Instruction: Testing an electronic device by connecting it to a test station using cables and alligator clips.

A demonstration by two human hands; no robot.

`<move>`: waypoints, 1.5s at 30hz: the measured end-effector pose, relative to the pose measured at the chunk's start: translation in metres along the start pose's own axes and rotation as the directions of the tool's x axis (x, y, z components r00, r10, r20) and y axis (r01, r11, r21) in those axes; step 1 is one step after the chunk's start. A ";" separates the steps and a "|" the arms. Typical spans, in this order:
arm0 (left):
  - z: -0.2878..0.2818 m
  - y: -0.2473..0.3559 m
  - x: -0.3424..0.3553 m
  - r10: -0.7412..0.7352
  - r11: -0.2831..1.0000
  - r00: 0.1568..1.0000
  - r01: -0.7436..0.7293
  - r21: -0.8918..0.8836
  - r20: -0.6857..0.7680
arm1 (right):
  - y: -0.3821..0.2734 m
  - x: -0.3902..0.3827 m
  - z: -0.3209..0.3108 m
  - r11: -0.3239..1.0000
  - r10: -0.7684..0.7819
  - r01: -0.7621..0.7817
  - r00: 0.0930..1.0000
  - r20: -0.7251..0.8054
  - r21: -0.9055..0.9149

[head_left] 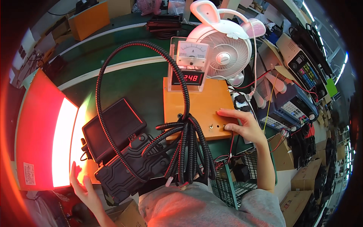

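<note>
My right hand (244, 123) rests on the right part of an orange box (195, 104), fingers apart, thumb at a small switch (224, 126). A clear stand with an analogue meter (191, 53) and red digital display (187, 78) sits on the box. Coiled black corrugated cable (189, 151) hangs over the box's front and runs to a ribbed black case (127, 167), which lies beside a dark rectangular panel (113, 130). At lower left my left hand (83, 185) is open beside a glowing red-and-white light box (41, 132), its fingertips close to the lit edge.
A white animal-eared fan (223, 56) stands behind the meters. Bench instruments (287, 108) and wires line the right side of the green bench (124, 75). A green plastic crate (236, 193) and cardboard boxes (302, 178) are below right. An orange board (90, 20) stands back left.
</note>
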State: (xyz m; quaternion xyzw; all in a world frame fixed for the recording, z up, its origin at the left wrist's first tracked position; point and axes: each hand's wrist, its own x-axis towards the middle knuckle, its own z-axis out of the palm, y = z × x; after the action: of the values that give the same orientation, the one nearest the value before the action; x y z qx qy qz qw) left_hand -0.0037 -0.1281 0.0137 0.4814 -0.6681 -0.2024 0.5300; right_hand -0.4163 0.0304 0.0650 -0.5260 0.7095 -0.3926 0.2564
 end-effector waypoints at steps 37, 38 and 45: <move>0.013 -0.028 0.008 -0.452 0.358 0.532 0.844 -0.400 0.716 | -0.008 -0.019 0.048 0.843 -0.445 0.287 0.848 -0.289 -0.456; 0.013 -0.028 0.008 -0.452 0.360 0.532 0.843 -0.399 0.716 | -0.010 -0.014 0.050 0.877 -0.390 0.291 0.895 -0.214 -0.381; 0.010 -0.034 0.007 -0.480 0.332 0.503 0.863 -0.382 0.719 | -0.009 -0.012 0.052 0.900 -0.352 0.271 0.914 -0.202 -0.342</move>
State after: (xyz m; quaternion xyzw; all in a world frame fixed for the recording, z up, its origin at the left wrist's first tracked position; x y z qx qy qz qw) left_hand 0.0022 -0.1516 -0.0126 0.4088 -0.3655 -0.7627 0.3429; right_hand -0.3678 0.0257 0.0426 -0.6109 0.6951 -0.3789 0.0102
